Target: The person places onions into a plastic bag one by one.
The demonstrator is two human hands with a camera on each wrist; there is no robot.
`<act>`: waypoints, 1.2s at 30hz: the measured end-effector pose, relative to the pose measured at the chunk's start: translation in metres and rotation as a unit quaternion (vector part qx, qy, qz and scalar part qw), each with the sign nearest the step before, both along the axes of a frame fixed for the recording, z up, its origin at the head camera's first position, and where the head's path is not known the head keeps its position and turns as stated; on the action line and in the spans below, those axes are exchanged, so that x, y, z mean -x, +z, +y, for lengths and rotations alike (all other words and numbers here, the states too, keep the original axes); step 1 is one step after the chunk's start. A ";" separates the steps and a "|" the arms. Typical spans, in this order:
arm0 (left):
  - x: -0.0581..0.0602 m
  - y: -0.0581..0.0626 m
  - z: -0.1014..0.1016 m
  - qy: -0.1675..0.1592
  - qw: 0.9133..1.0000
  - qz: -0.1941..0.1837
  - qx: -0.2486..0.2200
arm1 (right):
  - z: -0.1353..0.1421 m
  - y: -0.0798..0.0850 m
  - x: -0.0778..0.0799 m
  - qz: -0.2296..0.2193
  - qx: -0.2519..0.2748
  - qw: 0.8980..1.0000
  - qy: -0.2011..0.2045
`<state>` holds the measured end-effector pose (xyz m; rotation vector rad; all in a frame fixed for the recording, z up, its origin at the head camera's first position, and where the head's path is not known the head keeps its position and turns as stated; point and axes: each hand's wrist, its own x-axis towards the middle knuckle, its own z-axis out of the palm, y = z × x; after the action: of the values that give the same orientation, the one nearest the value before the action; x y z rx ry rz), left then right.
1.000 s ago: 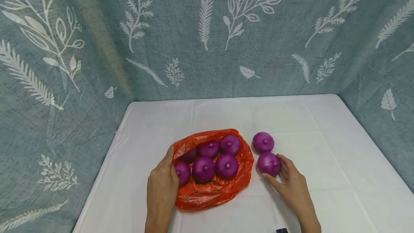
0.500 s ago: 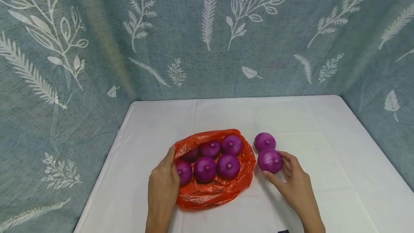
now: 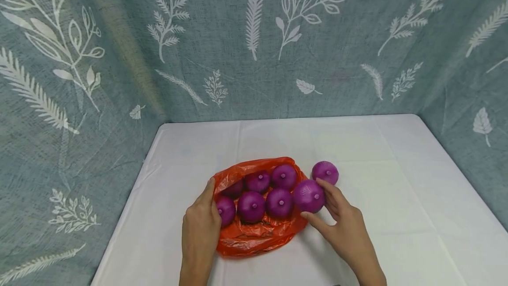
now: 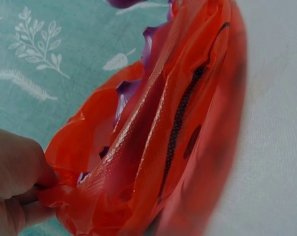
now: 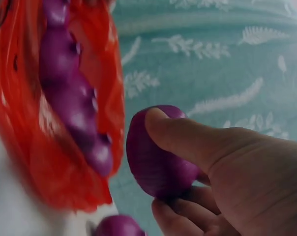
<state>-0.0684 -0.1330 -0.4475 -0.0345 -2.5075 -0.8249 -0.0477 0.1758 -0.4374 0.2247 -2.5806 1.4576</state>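
A red plastic bag [image 3: 254,250] lies on its base with its mouth spread wide, and several purple onions [image 3: 251,207] sit inside. My left hand [image 3: 201,228] pinches the bag's left rim; the left wrist view shows the thumb and fingers on the crumpled film [image 4: 84,211]. With thumb and fingers my right hand [image 3: 345,224] grips another onion [image 3: 308,196], held up over the bag's right edge. In the right wrist view this gripped onion [image 5: 156,157] appears apart from the bag. One loose onion [image 3: 325,171] rests on the table just behind the right hand.
A white cloth covers the table [image 3: 397,180]. Blue-green curtains [image 3: 238,83] with white leaf prints hang behind it and along both sides.
My right hand has lifted the onion from the table beside the loose one and carried it left, over the bag's edge. The left hand stays on the rim.
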 end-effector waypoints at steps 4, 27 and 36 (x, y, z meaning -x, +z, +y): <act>0.000 0.000 0.000 0.000 1.000 0.003 -0.001 | -0.017 0.003 0.000 -0.007 0.012 0.999 0.031; -0.001 -0.001 0.002 -0.001 1.000 0.009 0.012 | -0.104 -0.002 -0.011 -0.041 -0.074 0.982 0.169; -0.004 -0.002 0.000 -0.004 1.000 0.009 0.010 | -0.126 -0.015 -0.008 -0.017 -0.104 0.974 0.202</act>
<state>-0.0648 -0.1326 -0.4498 -0.0589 -2.4998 -0.7992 -0.0393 0.0495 -0.4523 0.7998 -2.8325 1.3035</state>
